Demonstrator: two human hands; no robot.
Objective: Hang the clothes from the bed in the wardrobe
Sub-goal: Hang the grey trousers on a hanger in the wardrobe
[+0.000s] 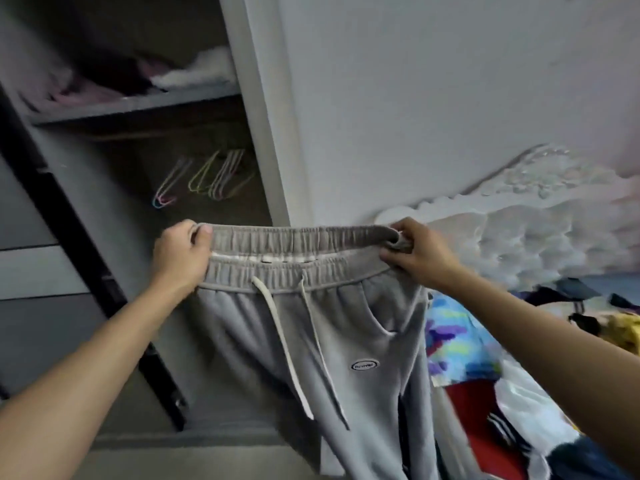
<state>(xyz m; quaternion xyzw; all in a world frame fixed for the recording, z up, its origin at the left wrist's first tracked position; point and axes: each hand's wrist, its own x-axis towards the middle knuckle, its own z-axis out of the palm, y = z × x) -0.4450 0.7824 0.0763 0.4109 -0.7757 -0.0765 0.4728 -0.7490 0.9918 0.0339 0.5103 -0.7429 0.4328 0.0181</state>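
Grey sweatpants [311, 341] with white drawstrings and a small oval logo hang in mid-air, held up by the waistband. My left hand [180, 258] grips the waistband's left end, and my right hand [415, 251] pinches its right end. The waistband is stretched flat between them. Behind the pants on the left is the open wardrobe [138, 168], where several pastel hangers [211, 174] hang from the rail. A pile of colourful clothes [485, 393] lies on the bed at the lower right.
A wardrobe shelf [131, 102] above the rail holds folded pink and white items. The dark door edge [86, 271] runs diagonally at the left. A white wall [415, 98] and a white textured headboard [519, 220] stand at the right.
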